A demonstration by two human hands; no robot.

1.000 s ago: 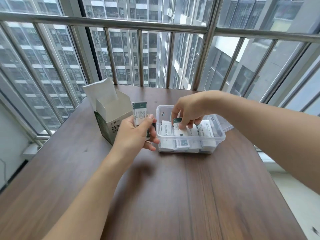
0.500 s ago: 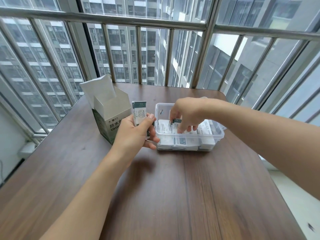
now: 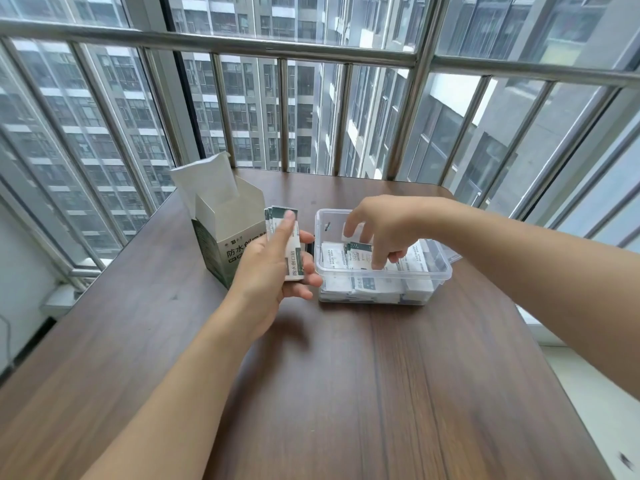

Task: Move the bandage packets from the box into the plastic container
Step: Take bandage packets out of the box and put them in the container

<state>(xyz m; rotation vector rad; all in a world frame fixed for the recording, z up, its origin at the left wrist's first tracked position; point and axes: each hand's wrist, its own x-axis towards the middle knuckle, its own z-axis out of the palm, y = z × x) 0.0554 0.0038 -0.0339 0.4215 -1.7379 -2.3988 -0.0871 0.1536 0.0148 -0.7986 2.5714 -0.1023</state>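
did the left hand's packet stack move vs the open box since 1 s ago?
No real shift. The left hand holds the stack of white-and-green bandage packets beside the open cardboard box, short of the clear plastic container, as before.

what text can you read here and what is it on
"防水创" on the box front; the rest is hidden behind the left hand.
"防水创口贴" on the packets held in that hand.
Print on the packets in the container under the right hand: too small to read.
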